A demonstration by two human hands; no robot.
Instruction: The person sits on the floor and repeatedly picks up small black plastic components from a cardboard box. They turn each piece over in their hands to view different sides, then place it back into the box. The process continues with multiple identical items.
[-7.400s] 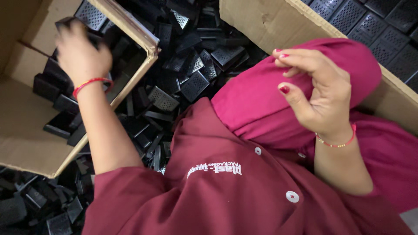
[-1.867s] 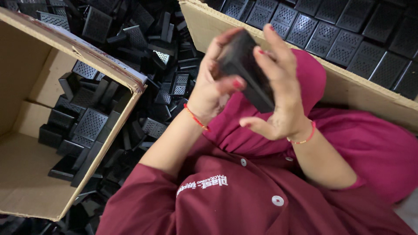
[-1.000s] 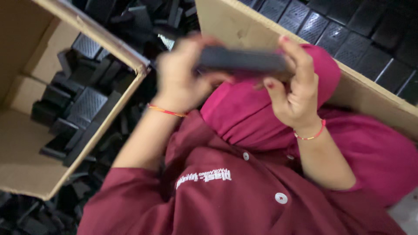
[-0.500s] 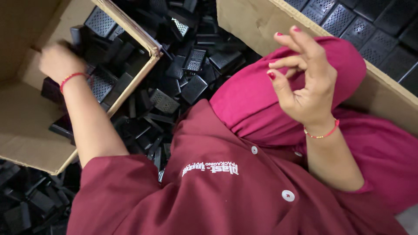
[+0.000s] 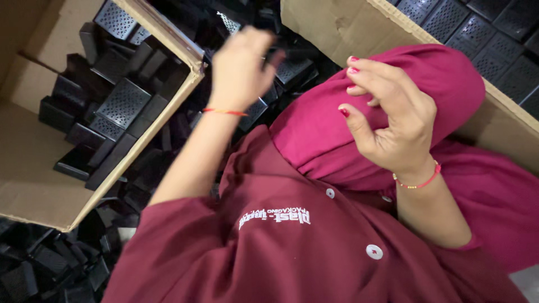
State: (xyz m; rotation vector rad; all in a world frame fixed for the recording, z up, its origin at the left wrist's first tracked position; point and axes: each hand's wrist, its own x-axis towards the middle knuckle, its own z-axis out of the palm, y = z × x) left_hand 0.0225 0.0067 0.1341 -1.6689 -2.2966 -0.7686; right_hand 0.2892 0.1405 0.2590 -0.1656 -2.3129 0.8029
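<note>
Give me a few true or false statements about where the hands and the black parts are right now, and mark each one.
1. The left hand is over the loose pile of black plastic parts between the two boxes. True.
2. The right hand holds a black part. False: it is empty, fingers curled above the magenta cloth.
3. The left cardboard box holds jumbled black parts. True.
4. The right cardboard box is empty. False: black grid-textured parts lie in rows in it.
</note>
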